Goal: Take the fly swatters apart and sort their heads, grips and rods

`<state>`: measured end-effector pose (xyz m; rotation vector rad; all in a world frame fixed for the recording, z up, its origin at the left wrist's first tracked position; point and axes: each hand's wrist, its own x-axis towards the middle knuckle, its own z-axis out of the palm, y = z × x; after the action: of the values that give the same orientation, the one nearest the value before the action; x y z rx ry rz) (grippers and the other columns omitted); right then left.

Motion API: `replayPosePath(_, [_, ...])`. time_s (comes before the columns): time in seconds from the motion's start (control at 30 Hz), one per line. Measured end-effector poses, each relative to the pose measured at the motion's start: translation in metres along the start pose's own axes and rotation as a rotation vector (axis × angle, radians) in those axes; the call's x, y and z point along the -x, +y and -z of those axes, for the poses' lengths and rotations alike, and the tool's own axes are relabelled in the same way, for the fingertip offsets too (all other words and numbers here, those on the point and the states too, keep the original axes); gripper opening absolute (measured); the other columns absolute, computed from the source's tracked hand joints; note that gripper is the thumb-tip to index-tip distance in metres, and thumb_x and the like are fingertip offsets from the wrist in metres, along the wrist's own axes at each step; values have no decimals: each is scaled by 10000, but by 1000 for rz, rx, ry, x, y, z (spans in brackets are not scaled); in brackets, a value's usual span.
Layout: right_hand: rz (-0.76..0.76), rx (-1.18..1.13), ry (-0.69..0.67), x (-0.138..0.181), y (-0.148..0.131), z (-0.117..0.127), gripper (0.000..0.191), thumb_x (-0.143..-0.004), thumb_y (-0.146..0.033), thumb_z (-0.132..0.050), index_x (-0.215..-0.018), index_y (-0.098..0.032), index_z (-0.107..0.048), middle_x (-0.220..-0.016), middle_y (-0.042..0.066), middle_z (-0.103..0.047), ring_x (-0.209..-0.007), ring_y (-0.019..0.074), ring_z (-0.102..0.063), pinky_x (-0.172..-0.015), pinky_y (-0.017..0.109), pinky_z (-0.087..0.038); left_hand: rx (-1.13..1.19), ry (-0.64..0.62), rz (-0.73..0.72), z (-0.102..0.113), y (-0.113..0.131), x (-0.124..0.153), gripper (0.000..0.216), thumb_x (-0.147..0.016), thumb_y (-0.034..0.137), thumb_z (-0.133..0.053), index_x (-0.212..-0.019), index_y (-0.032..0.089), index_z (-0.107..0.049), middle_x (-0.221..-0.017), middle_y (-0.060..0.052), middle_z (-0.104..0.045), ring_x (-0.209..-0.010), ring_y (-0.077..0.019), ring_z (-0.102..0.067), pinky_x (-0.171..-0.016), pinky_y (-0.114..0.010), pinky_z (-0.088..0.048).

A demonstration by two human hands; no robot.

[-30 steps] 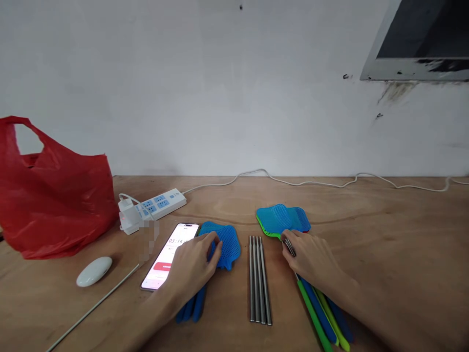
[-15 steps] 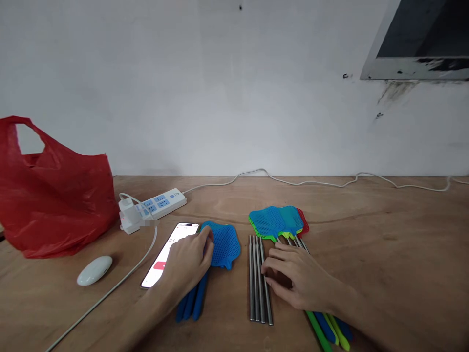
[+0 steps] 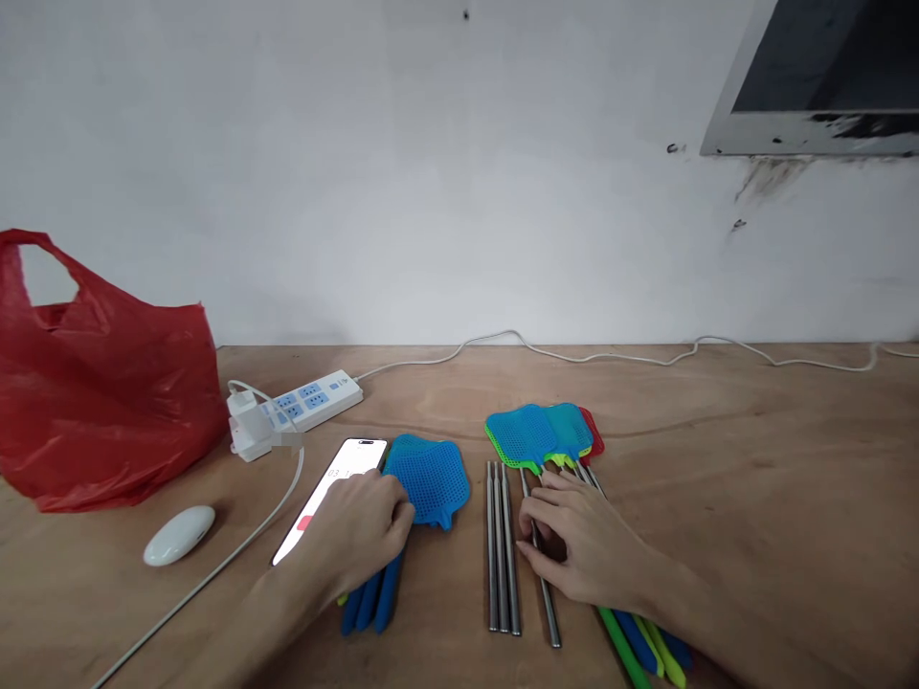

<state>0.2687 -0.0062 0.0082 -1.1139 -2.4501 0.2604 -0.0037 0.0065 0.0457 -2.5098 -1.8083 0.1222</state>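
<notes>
My right hand [image 3: 585,536] pinches a metal rod [image 3: 550,612] between thumb and fingers, apart from several like rods [image 3: 503,555] lying side by side to its left. Under that hand and forearm lie fly swatters with blue mesh heads [image 3: 523,435], a red head [image 3: 593,431] partly behind, and green, blue and yellow handles [image 3: 623,646]. My left hand [image 3: 359,531], fingers curled, rests over the phone's edge and several blue handles [image 3: 369,603]; whatever it grips is hidden. Just beyond its knuckles are loose blue swatter heads [image 3: 435,478]. A yellow-green tip [image 3: 343,600] shows beside the blue handles.
A lit phone [image 3: 337,478] lies partly under my left hand. Further left are a white rounded object [image 3: 179,536], a power strip [image 3: 323,402] with a plugged-in charger [image 3: 248,421] and cable, and a red plastic bag [image 3: 107,392]. A white cord [image 3: 603,358] runs along the wall.
My right hand has drawn one metal rod rightward, away from the others. My left hand has moved down and left off the blue swatter head, and a yellow-green tip now shows below it.
</notes>
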Motion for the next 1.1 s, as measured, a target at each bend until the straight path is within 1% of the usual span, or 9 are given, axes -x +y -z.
replayPosePath(0.13, [-14,-12,-12,0,-1,1,76,-821,-189,-616,-760,-188,-571,-677,-13,-586,-755,178,-493,-766,329,-336,60,-55,-176,0,6,2,308,-854,196,-393,-565,199,-500,-619,-38,-618,-660,-230,-598,-578,-326,-252])
replayPosePath(0.2, [-17,-15,-20,0,0,1,69,-819,-188,-618,-766,-190,-573,-687,-11,-593,-764,181,-500,-772,329,-339,92,-57,-221,-1,10,3,286,-844,189,-409,-578,202,-512,-610,-25,-616,-655,-222,-593,-573,-321,-246])
replayPosePath(0.27, [-24,-16,-26,1,0,0,63,-816,-190,-621,-771,-192,-577,-697,-7,-598,-771,185,-507,-767,327,-343,102,-45,-232,-3,11,2,276,-842,188,-418,-593,206,-535,-611,-23,-624,-651,-221,-595,-567,-320,-235])
replayPosePath(0.47, [-39,-14,-19,1,0,1,70,-820,-212,-624,-767,-195,-582,-691,-4,-602,-759,186,-518,-742,323,-343,79,12,-121,-6,9,-2,326,-890,208,-385,-661,217,-617,-657,-38,-664,-656,-231,-614,-570,-325,-238])
replayPosePath(0.67, [-81,-15,-14,1,0,3,108,-814,-220,-636,-741,-198,-560,-664,-12,-589,-766,191,-533,-750,329,-335,28,45,-8,3,3,-5,368,-894,219,-359,-613,206,-596,-632,-75,-640,-673,-263,-628,-561,-332,-239])
replayPosePath(0.77, [-104,6,-1,1,0,2,79,-798,-200,-630,-770,-200,-557,-661,-15,-580,-766,195,-536,-747,330,-332,12,13,-1,3,0,-1,315,-853,263,-418,-613,213,-615,-659,-82,-659,-710,-286,-644,-560,-327,-269])
replayPosePath(0.87, [-125,33,-4,1,-1,2,79,-785,-204,-632,-783,-201,-553,-657,-13,-569,-768,202,-541,-738,329,-333,-4,-37,-12,-1,2,5,272,-819,337,-487,-621,211,-625,-668,-83,-667,-678,-290,-649,-562,-331,-315])
replayPosePath(0.97, [-122,33,-14,0,-3,3,82,-777,-196,-629,-780,-203,-547,-656,-12,-567,-763,201,-542,-719,319,-331,-23,-44,-21,-5,4,10,307,-844,391,-497,-634,205,-623,-667,-85,-660,-639,-288,-646,-557,-339,-342])
replayPosePath(1.1, [-111,26,-16,1,-4,4,92,-770,-171,-620,-778,-204,-535,-643,-16,-562,-750,198,-536,-694,307,-323,-18,-36,8,-9,3,10,292,-849,400,-531,-650,209,-627,-689,-87,-659,-649,-295,-644,-566,-345,-373])
